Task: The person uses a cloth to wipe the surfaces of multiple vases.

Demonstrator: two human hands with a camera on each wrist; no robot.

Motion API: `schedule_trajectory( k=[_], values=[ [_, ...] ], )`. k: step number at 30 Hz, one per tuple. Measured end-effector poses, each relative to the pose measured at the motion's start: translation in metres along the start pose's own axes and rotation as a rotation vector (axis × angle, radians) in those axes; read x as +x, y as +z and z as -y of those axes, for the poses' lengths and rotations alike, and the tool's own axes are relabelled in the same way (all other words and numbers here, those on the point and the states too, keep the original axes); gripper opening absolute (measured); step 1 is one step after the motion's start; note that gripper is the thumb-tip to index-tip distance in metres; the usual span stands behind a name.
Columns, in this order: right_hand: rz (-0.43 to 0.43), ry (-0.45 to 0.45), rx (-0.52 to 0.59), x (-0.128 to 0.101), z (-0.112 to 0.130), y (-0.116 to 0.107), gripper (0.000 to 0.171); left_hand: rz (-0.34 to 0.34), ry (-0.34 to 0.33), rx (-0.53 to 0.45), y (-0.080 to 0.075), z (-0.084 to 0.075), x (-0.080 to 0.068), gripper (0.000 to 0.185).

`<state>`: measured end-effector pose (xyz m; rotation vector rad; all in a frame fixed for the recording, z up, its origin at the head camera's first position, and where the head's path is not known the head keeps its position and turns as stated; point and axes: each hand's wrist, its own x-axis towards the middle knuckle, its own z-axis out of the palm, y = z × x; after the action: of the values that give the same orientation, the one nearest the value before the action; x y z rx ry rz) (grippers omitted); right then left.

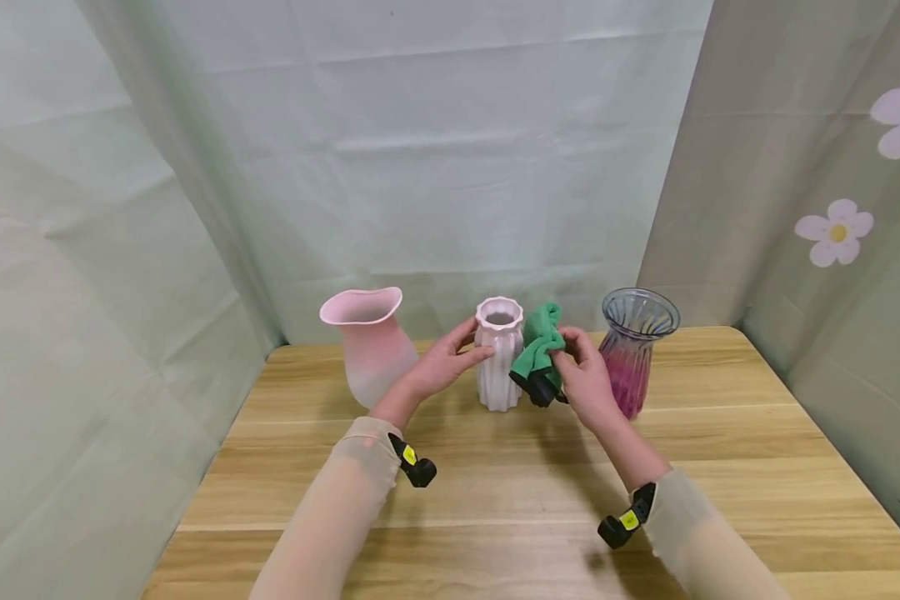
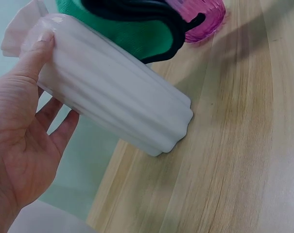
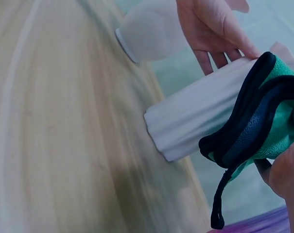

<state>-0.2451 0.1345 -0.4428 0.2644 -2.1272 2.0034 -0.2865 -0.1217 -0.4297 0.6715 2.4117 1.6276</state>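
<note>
A white ribbed vase [image 1: 499, 367] with a scalloped rim stands upright at the middle of the table's back part. My left hand [image 1: 444, 362] holds it around the upper part, thumb on the near side and fingers behind, as the left wrist view shows at the vase [image 2: 112, 87]. Bunched in my right hand [image 1: 587, 377] is a green cloth [image 1: 543, 337] with black edging and a dark hanging loop [image 3: 218, 204]. The cloth lies against or very near the vase's right side; exact contact cannot be told. Part of the right hand is cut off in its wrist view.
To the left stands a pink-and-white vase [image 1: 375, 350] with a wavy flared mouth. A glass vase [image 1: 628, 367], blue-grey above and magenta below, stands just right of my right hand. The wooden table [image 1: 495, 517] meets pale curtains [image 1: 450, 167] behind.
</note>
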Motion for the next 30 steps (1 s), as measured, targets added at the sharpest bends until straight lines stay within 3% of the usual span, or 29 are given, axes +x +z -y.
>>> schedule_trajectory(
  k=[9, 13, 20, 24, 30],
  values=[
    [-0.012, -0.048, 0.008, -0.007, -0.007, -0.006, 0.023, -0.011, -0.009, 0.018, -0.002, -0.003, -0.001, 0.073],
    [-0.011, -0.049, 0.031, -0.009, -0.008, -0.004, 0.024, -0.038, -0.023, 0.024, -0.001, -0.004, -0.003, 0.082],
    [-0.005, -0.028, 0.050, -0.011, -0.003, -0.006, 0.025, -0.172, 0.005, -0.029, 0.015, -0.016, -0.003, 0.088],
    [-0.019, -0.035, 0.048, -0.009, -0.010, -0.007, 0.025, -0.259, -0.027, -0.043, 0.027, -0.019, -0.003, 0.089],
    [-0.040, -0.034, 0.032, -0.010, -0.012, -0.007, 0.025, -0.339, -0.072, -0.048, 0.037, -0.020, -0.003, 0.087]
  ],
)
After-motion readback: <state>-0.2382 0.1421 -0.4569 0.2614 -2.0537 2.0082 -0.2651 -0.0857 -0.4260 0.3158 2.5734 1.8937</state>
